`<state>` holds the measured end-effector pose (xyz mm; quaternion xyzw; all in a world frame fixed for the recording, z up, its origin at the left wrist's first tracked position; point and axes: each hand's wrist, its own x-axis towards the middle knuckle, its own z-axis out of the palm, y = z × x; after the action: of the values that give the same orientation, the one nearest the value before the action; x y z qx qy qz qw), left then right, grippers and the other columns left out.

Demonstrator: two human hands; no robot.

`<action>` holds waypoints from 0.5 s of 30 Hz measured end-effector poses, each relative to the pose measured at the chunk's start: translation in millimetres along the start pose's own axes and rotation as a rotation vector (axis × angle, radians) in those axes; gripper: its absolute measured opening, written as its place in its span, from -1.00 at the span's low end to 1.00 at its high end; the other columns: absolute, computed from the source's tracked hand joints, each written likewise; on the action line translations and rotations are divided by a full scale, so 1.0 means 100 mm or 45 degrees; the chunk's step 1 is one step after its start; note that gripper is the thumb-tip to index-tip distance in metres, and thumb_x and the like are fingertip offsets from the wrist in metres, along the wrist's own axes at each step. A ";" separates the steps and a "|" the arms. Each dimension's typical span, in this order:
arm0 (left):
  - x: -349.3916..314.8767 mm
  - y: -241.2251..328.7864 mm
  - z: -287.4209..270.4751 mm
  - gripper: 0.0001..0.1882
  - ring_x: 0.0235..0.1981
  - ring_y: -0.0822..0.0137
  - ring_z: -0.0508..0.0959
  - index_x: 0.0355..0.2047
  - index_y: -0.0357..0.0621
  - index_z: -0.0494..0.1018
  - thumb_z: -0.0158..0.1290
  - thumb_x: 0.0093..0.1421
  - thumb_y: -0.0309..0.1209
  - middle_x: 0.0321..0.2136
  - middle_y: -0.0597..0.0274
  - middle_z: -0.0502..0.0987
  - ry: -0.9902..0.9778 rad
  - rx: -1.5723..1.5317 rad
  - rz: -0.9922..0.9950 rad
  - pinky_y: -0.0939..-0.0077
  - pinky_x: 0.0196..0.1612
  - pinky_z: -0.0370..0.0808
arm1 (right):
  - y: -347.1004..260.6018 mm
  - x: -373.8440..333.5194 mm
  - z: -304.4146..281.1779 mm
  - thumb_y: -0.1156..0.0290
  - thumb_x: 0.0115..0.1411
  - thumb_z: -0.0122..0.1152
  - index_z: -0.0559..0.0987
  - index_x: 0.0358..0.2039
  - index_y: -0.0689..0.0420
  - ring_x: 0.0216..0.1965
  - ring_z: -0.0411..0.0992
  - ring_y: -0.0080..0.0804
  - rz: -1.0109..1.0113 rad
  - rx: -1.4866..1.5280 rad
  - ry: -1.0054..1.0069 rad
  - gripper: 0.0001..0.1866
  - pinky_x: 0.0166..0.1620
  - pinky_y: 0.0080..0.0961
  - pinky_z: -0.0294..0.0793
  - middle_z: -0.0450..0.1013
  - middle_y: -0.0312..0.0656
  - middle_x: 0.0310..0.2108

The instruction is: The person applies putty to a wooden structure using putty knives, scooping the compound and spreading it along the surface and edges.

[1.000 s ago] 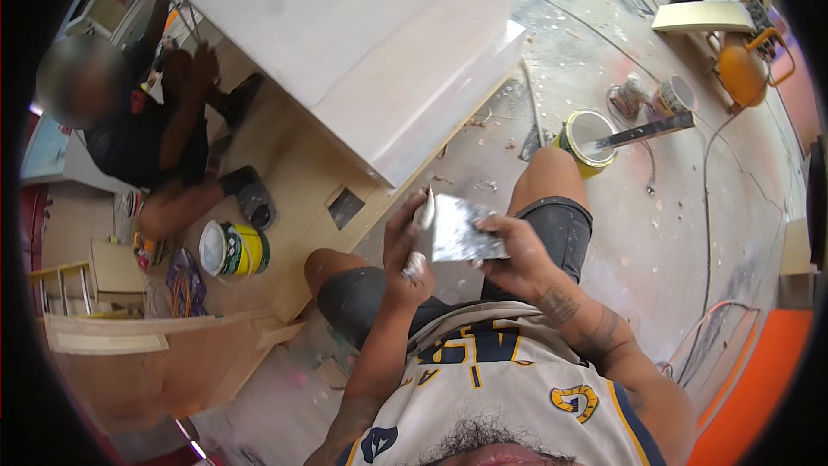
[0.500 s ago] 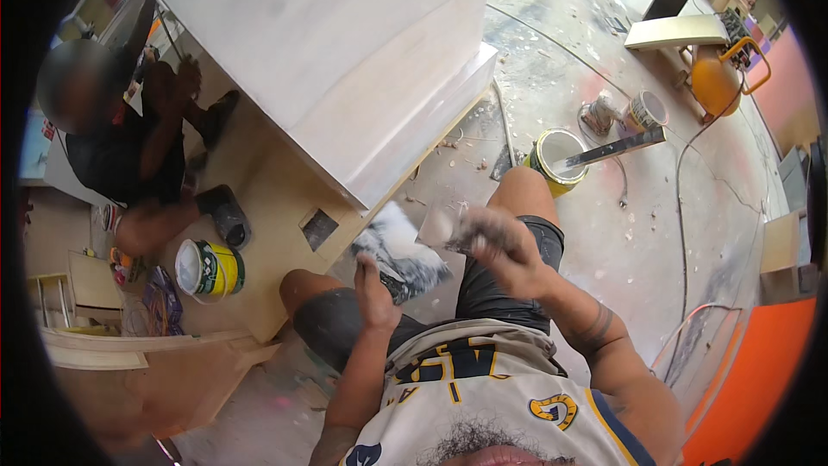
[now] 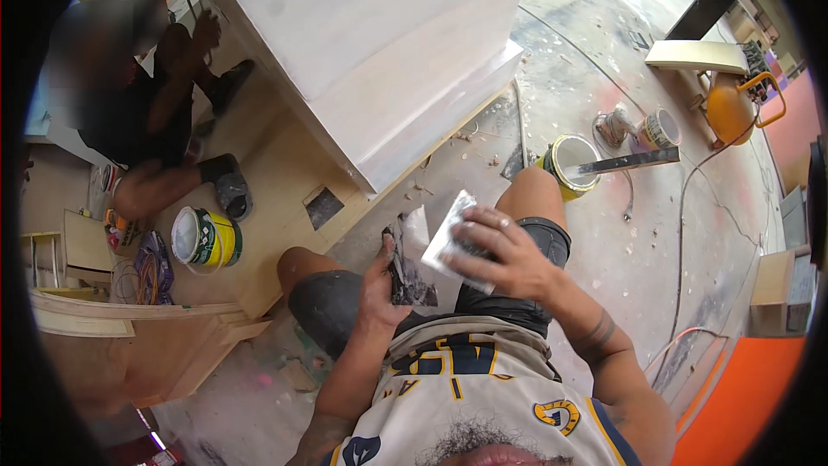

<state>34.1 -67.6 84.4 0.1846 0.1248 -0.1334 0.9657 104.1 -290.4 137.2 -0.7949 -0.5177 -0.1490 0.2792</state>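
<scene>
while the left hand (image 3: 379, 292) clasps a dark plate's (image 3: 412, 283) edge, the right hand (image 3: 509, 252) grips a white plate (image 3: 442, 246), floor (image 3: 621, 250) stretching rightward.

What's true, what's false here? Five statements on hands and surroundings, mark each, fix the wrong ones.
1. The right hand holds a white-smeared flat tool. True.
2. The other hand is empty. False: the left hand holds a dark flat tool.
3. A dark bar reaches out across the rim of the open yellow bucket. True.
4. An orange panel is at upper left. False: the orange panel is at lower right.
5. Another person is on the left. True.
</scene>
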 end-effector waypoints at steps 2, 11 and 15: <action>-0.01 0.03 0.24 -0.41 0.02 0.23 0.56 0.17 -0.33 0.34 -0.07 0.39 -0.05 0.03 0.03 0.53 -0.269 -0.344 -0.285 0.25 0.11 0.49 | -0.10 0.08 0.09 0.39 0.14 0.13 0.50 0.15 -0.24 0.18 0.32 -0.05 -0.135 0.061 0.067 -0.49 0.31 -0.06 0.31 0.34 -0.12 0.13; 0.10 0.20 -0.13 -0.52 -0.01 0.15 0.57 0.20 -0.03 0.34 -0.08 0.39 -0.06 0.05 0.22 0.52 0.182 0.080 0.319 0.17 0.11 0.48 | 0.23 -0.24 0.36 0.74 0.06 0.07 0.41 0.21 0.08 0.16 0.32 -0.05 0.755 0.533 0.268 -0.35 0.09 -0.27 0.47 0.35 0.01 0.07; 0.07 0.17 -0.72 -0.56 -0.18 0.22 0.58 0.18 -0.14 0.31 -0.07 0.42 -0.15 -0.01 0.20 0.51 0.565 0.726 0.638 0.22 -0.04 0.53 | -0.11 0.03 0.26 0.54 0.27 0.08 0.38 0.12 0.26 -0.18 0.55 -0.29 1.388 1.638 1.096 -0.61 -0.08 -0.40 0.58 0.50 -0.12 -0.13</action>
<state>31.6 -25.5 22.8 0.4925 0.2389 0.1187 0.8284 94.1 -268.9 121.2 -0.4977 0.0896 0.0356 0.8620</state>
